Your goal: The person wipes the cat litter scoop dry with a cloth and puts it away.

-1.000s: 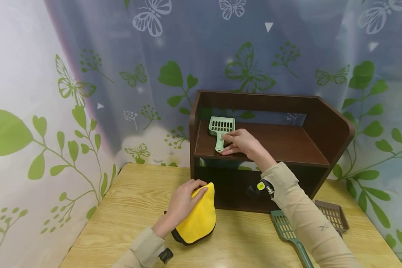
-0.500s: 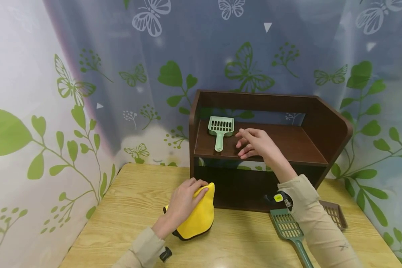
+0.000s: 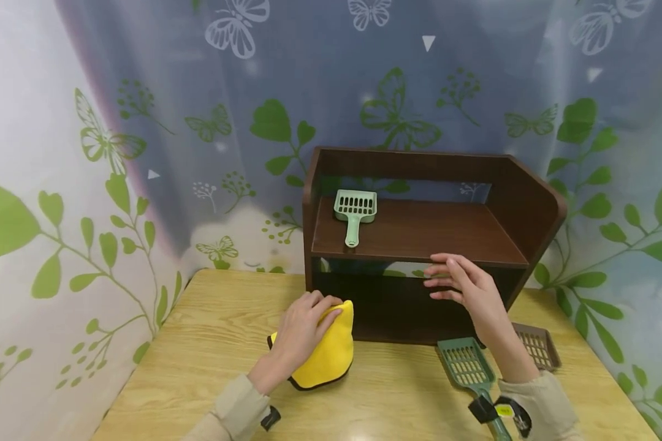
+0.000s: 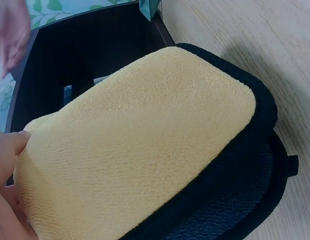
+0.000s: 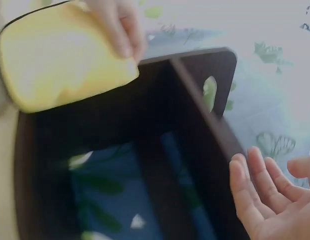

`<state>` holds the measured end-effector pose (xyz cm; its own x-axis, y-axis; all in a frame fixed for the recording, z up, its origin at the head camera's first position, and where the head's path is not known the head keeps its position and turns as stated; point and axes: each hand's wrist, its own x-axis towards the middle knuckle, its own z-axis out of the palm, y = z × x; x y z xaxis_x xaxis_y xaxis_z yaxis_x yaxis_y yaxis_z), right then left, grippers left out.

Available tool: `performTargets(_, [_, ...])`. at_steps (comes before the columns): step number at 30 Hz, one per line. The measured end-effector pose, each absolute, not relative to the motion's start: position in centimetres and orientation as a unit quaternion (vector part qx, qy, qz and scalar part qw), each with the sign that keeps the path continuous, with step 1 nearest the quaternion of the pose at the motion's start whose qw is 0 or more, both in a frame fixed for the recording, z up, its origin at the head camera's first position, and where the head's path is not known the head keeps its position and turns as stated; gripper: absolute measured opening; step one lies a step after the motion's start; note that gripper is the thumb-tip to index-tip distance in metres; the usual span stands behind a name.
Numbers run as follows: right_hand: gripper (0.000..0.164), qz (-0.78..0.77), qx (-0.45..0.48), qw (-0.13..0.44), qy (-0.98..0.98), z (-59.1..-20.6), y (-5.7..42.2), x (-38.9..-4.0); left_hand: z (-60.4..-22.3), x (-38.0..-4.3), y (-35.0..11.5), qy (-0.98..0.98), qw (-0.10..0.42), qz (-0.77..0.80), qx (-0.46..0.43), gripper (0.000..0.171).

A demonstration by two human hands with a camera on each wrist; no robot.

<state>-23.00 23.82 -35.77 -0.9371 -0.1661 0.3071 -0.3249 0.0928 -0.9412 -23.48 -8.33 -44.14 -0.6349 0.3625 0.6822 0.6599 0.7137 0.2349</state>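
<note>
Pinching the cloth [image 3: 332, 356] at its top with the left grip [image 3: 299, 329], above the tabletop [image 3: 226, 343] and just in front of the shelf [image 3: 436, 226]. Showing a dark layer under the yellow in the left wrist view; not revealing whether touching wood below. Holding nothing with the right grip [image 3: 466, 294], fingers loosely bent before the shelf.

Chiefly risking a slip of the cloth, from pinching near one edge and leaving the rest hanging floppy. Seeing the pale scoop [image 3: 355, 211] lying on the upper board, left end, handle ending near the front edge; risking a knock there if raising the cloth carelessly.

Finding the dark scoop [image 3: 471, 370] on the tabletop below the right wrist, with the brown scoop [image 3: 537, 346] near it. Possibly nudging the dark scoop, given the wrist camera [image 3: 482, 408] overlapping its handle in the head view; not being able to judge clearance.
</note>
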Motion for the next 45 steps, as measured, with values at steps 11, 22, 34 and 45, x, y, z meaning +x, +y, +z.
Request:
performTargets(11, [0.059, 0.596, 0.045, -0.011, -0.802, -42.9, 30.4, -18.8, -44.1, -23.6, -8.1, -0.871, 0.311, -0.246, -0.29, 0.015])
performTargets(22, [0.06, 0.528, -0.087, -0.048, -0.843, -47.8, 34.1, -16.7, -43.9, -23.6, -7.8, -0.867, 0.324, -0.241, -0.294, 0.014])
performTargets(34, [0.07, 0.536, -0.14, -0.151, -0.819, -51.5, 35.6, -15.1, -43.8, -23.7, -7.7, -0.864, 0.324, -0.238, -0.302, 0.013])
performTargets(45, [0.047, 0.684, -0.07, -0.241, -0.685, -52.7, 36.4, -15.4, -43.8, -23.6, -7.5, -0.865, 0.32, -0.238, -0.304, 0.013])
